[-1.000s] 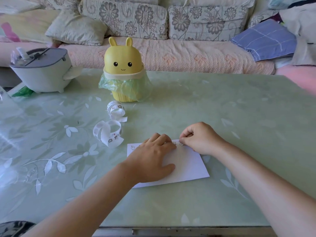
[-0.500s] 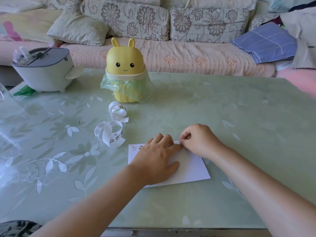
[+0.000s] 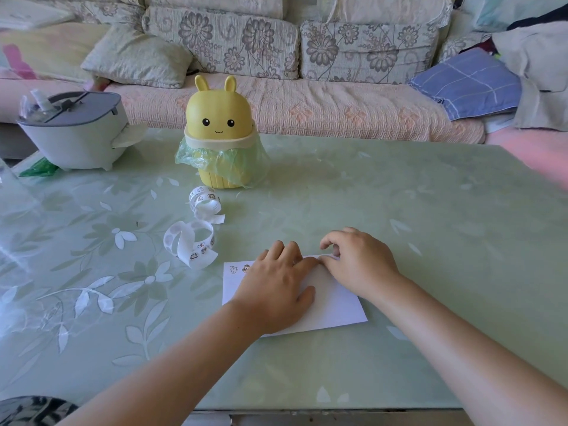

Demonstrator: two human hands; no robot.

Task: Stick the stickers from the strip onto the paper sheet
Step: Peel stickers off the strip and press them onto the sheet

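A white paper sheet (image 3: 335, 305) lies on the green table near its front edge. Two small stickers (image 3: 239, 268) sit at the sheet's top left corner. My left hand (image 3: 276, 287) rests flat on the sheet's middle and covers much of it. My right hand (image 3: 359, 262) is at the sheet's top edge, fingers loosely bent, with thumb and fingertips touching the paper there. What lies under those fingertips is hidden. A curled sticker strip (image 3: 192, 241) lies to the left of the sheet, apart from both hands.
A second curled strip (image 3: 206, 202) lies in front of a yellow rabbit-shaped bin (image 3: 219, 133) lined with a green bag. A grey lidded container (image 3: 76, 130) stands at the far left. A sofa (image 3: 307, 99) with cushions runs behind the glass-topped table (image 3: 415, 216).
My right hand has loosened from a tight pinch; its fingers have spread a little at the sheet's top edge. My left hand stays flat on the sheet.
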